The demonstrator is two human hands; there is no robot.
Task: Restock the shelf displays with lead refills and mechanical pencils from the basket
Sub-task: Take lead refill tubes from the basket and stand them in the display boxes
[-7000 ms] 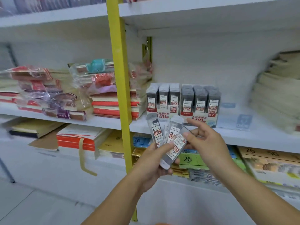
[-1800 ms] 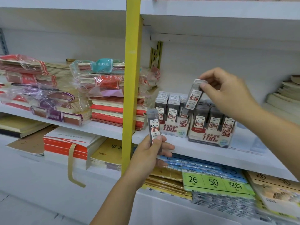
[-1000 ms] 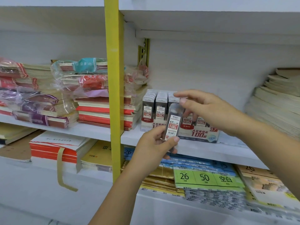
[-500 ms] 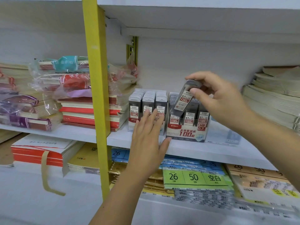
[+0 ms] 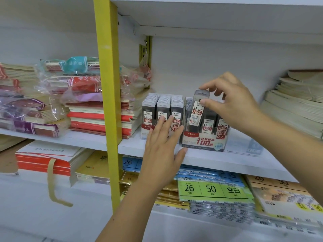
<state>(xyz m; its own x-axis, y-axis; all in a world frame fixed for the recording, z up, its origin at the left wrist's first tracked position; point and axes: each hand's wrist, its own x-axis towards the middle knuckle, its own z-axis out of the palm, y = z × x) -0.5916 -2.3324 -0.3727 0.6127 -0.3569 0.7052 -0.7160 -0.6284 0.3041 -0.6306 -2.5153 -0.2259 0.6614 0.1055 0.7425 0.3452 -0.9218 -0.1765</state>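
Note:
Two display boxes of lead refills stand side by side on the white middle shelf (image 5: 209, 159): a 0.5 HB box (image 5: 157, 109) on the left and a 0.7 HB box (image 5: 204, 142) on the right. My right hand (image 5: 230, 102) pinches a 0.7 lead refill case (image 5: 197, 110) by its top, its lower end going into the front left slot of the 0.7 box. My left hand (image 5: 162, 151) is flat with straight fingers against the front of the 0.5 box, thumb at the corner of the 0.7 box. The basket is out of view.
A yellow upright post (image 5: 108, 102) divides the shelving left of the boxes. Wrapped notebook stacks (image 5: 83, 102) fill the left bay. Paper stacks (image 5: 297, 102) lie at the right. Loose-leaf packs (image 5: 213, 189) sit on the shelf below.
My right hand has lowered the refill case from above the 0.7 box down into its front left slot. My left hand stays flat against the 0.5 box.

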